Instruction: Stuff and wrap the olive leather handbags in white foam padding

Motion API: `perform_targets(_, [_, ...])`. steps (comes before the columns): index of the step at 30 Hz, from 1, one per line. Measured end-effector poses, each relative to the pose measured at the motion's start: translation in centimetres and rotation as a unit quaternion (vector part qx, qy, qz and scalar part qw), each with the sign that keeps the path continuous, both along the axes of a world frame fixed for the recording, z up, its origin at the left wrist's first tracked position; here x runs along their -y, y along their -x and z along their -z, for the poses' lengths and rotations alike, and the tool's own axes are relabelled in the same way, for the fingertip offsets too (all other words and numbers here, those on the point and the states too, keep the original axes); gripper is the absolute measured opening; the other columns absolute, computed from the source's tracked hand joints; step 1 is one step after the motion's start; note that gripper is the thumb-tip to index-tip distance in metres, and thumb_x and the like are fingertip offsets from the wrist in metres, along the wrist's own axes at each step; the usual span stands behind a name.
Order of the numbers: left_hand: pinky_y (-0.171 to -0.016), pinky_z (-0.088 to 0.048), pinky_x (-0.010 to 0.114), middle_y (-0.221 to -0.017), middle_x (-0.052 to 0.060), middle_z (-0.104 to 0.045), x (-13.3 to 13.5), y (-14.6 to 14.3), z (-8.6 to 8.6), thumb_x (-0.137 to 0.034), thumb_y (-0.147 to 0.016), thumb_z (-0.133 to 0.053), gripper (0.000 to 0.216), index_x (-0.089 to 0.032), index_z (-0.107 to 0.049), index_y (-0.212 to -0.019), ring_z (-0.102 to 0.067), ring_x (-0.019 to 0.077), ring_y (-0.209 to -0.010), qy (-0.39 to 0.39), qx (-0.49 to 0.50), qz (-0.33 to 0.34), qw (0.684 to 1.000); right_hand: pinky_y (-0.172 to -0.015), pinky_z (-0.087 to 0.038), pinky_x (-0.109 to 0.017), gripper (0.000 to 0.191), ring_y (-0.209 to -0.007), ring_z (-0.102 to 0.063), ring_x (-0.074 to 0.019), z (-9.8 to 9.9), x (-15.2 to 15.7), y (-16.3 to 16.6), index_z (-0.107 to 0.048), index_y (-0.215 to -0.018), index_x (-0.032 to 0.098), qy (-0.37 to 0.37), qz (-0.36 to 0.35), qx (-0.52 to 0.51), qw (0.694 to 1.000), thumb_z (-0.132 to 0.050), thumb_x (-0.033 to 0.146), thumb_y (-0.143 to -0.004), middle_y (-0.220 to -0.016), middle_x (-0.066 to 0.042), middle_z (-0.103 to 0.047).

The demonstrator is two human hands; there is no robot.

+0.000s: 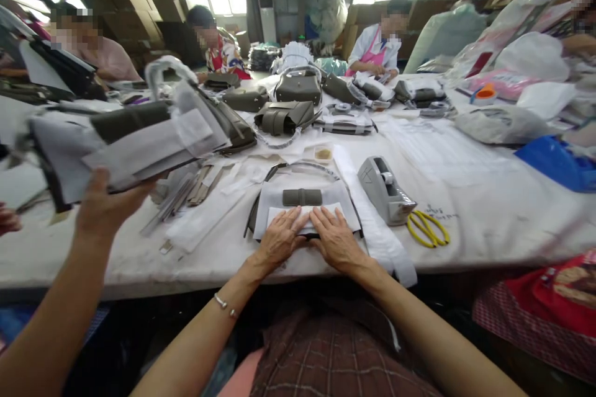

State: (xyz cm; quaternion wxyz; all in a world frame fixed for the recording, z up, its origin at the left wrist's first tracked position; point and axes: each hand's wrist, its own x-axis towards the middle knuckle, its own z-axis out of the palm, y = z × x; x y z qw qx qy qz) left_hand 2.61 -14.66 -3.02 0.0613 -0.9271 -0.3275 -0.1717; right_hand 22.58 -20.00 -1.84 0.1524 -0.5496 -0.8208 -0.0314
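A dark olive handbag (302, 197) lies on the table in front of me, its front largely covered by white wrapping paper (270, 195). Its wrapped handle arches away from me. My left hand (283, 234) lies flat on the paper, fingers stretched out. Beside it my right hand (336, 237) presses down the same way, the index fingers nearly meeting. Right of the bag stands a grey tape dispenser (386, 192), with yellow-handled scissors (427, 228) next to it. A strip of white foam sheet (372, 223) runs between the bag and the dispenser.
At left, a co-worker's hand (100, 205) holds up another paper-wrapped handbag (135, 127). Several olive bags (298, 87) stand at the table's middle. Paper strips (195, 189) lie left of my bag. A blue plastic piece (561, 161) lies at right. Several people sit across the table (503, 223).
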Motion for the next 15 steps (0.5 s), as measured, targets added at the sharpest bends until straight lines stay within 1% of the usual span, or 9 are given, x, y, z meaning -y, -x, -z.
perform_targets(2, [-0.112,-0.039,0.044,-0.148,0.014,-0.049,0.4,-0.1,-0.1,-0.025,-0.095,-0.054,0.050,-0.020,-0.043,-0.144,-0.046,0.0256,-0.137,-0.018,-0.011,0.005,1.000,-0.115,-0.028,-0.056,0.051,-0.139,-0.041,-0.0313,0.3,0.0,-0.3,-0.047,-0.143,0.012,-0.008,-0.003,-0.004,1.000,-0.053,0.018,-0.093,-0.148,-0.016,-0.049])
perform_targets(4, [-0.112,-0.038,0.048,-0.147,0.013,-0.050,0.9,-0.4,-0.3,-0.019,-0.096,-0.050,0.048,-0.020,-0.045,-0.143,-0.045,0.0273,-0.138,-0.032,-0.029,-0.002,0.999,-0.114,-0.030,-0.055,0.048,-0.137,-0.044,-0.0302,0.5,-0.1,-0.5,-0.049,-0.141,0.012,-0.012,-0.007,-0.002,1.000,-0.049,0.014,-0.093,-0.146,-0.016,-0.052])
perform_targets(6, [-0.112,-0.036,0.051,-0.145,0.014,-0.052,1.3,-1.1,-0.6,-0.016,-0.095,-0.047,0.047,-0.016,-0.046,-0.142,-0.045,0.0293,-0.137,-0.041,-0.048,-0.016,0.998,-0.114,-0.031,-0.055,0.046,-0.135,-0.046,-0.0301,0.5,-0.3,-0.5,-0.050,-0.140,0.011,-0.016,-0.011,0.002,1.000,-0.045,0.011,-0.094,-0.144,-0.016,-0.053])
perform_targets(9, [-0.112,-0.036,0.051,-0.140,0.019,-0.055,1.7,-2.2,-0.8,-0.022,-0.095,-0.048,0.042,-0.008,-0.052,-0.135,-0.048,0.0310,-0.134,-0.045,-0.055,-0.023,0.997,-0.113,-0.032,-0.055,0.047,-0.133,-0.048,-0.0297,0.5,-0.4,-0.5,-0.052,-0.138,0.011,-0.028,-0.016,0.009,0.999,-0.043,0.009,-0.092,-0.143,-0.016,-0.055])
perform_targets(12, [-0.109,-0.040,0.048,-0.135,0.018,-0.059,1.9,-2.9,0.1,-0.018,-0.096,-0.043,0.038,-0.008,-0.055,-0.131,-0.053,0.0295,-0.129,-0.069,-0.023,-0.041,0.997,-0.112,-0.034,-0.055,0.049,-0.132,-0.049,-0.0292,0.9,-0.3,-0.4,-0.053,-0.137,0.011,-0.057,-0.018,0.008,0.998,-0.042,0.007,-0.090,-0.140,-0.016,-0.057])
perform_targets(15, [-0.110,-0.039,0.047,-0.135,0.017,-0.059,1.9,-3.2,1.5,-0.015,-0.098,-0.036,0.039,-0.010,-0.054,-0.132,-0.053,0.0281,-0.130,-0.096,0.015,-0.059,0.993,-0.111,-0.035,-0.055,0.049,-0.131,-0.050,-0.0302,1.3,-0.4,-0.7,-0.054,-0.136,0.014,-0.077,-0.025,-0.007,0.997,-0.044,0.009,-0.088,-0.138,-0.014,-0.059])
